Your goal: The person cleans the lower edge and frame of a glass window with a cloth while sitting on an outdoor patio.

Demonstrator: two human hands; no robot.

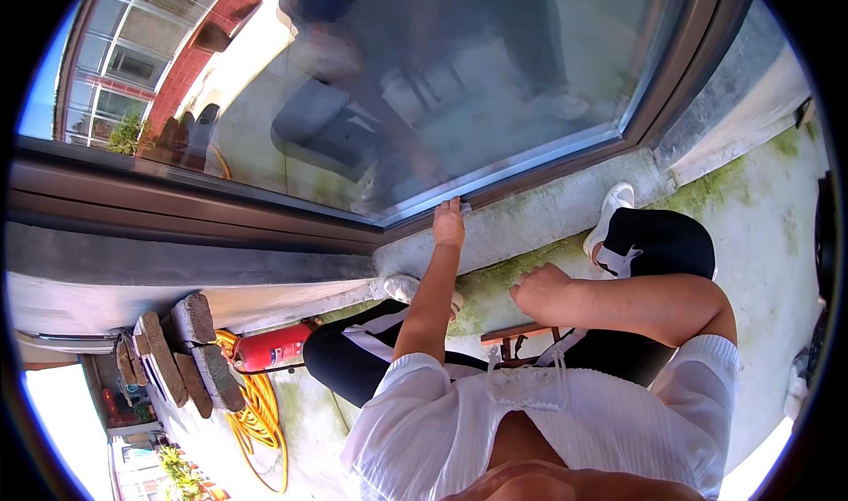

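My left hand [448, 222] reaches forward to the lower edge of a brown window frame [490, 197], its fingertips on the frame just below the glass pane [490, 123]. A small pale crumpled scrap [466, 207] pokes out beside these fingers, and its material is unclear. Beneath the frame runs a mossy concrete ledge [530, 217]. Held back near my bent knee, my right hand [543, 294] has curled fingers and a hidden palm. My arms and seated body show as dim reflections in the pane.
Left of my leg lies a red fire extinguisher [273, 347], with a coiled yellow hose [255, 408] and stacked bricks or blocks [192, 355] beyond it. Part of a wooden stool [517, 334] shows between my legs. Green moss marks the concrete floor [762, 203].
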